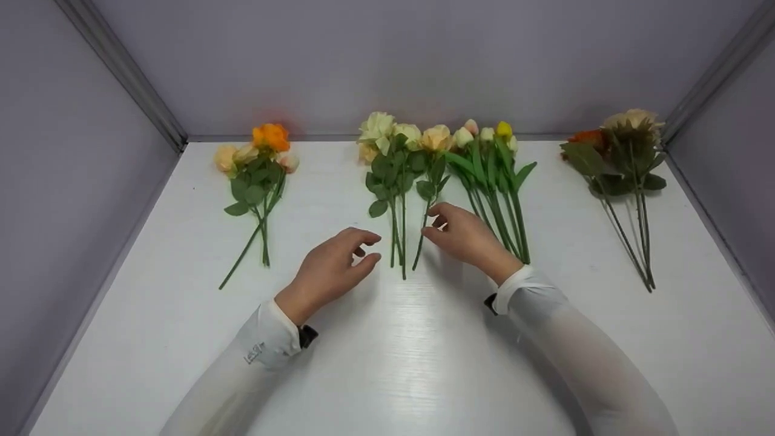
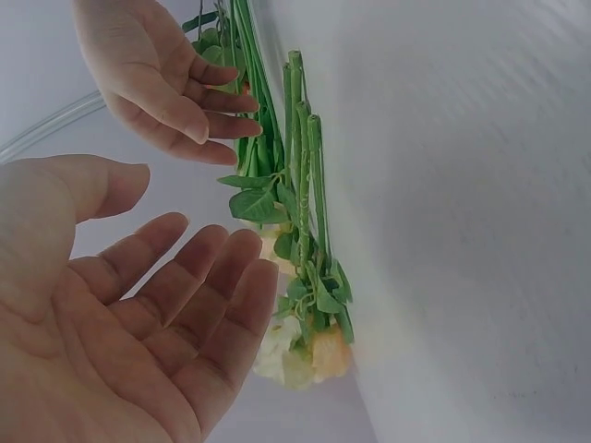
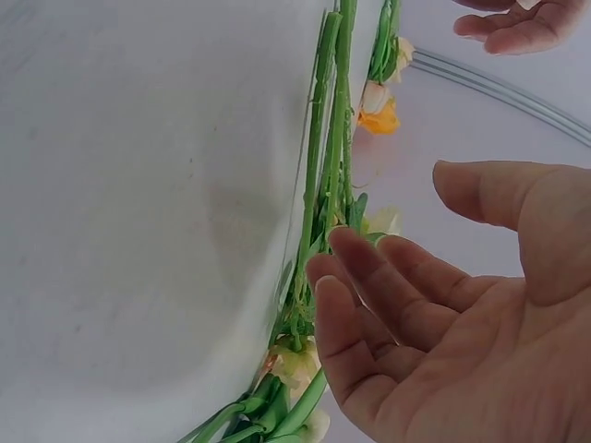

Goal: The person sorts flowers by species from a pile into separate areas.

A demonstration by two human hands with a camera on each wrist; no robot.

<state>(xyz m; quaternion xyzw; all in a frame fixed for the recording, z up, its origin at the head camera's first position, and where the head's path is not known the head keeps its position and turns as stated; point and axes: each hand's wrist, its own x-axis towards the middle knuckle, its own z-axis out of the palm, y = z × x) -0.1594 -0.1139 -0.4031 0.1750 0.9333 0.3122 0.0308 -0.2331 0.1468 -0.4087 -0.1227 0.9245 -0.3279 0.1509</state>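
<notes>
While the cream rose bunch point(image 1: 396, 175) lies flat near the middle of the white surface point(image 1: 387, 363), stems toward the person, both hands flank its stems. Left hand point(image 1: 332, 266) hovers just left of them, fingers relaxed and spread, holding nothing. Right hand point(image 1: 465, 235) sits just right, fingertips near a stem, fingers loosely bent, gripping nothing. Beside it lies a tulip bunch point(image 1: 493, 175); an orange bunch point(image 1: 257, 181) and a sunflower bunch point(image 1: 623, 169) lie well apart.
</notes>
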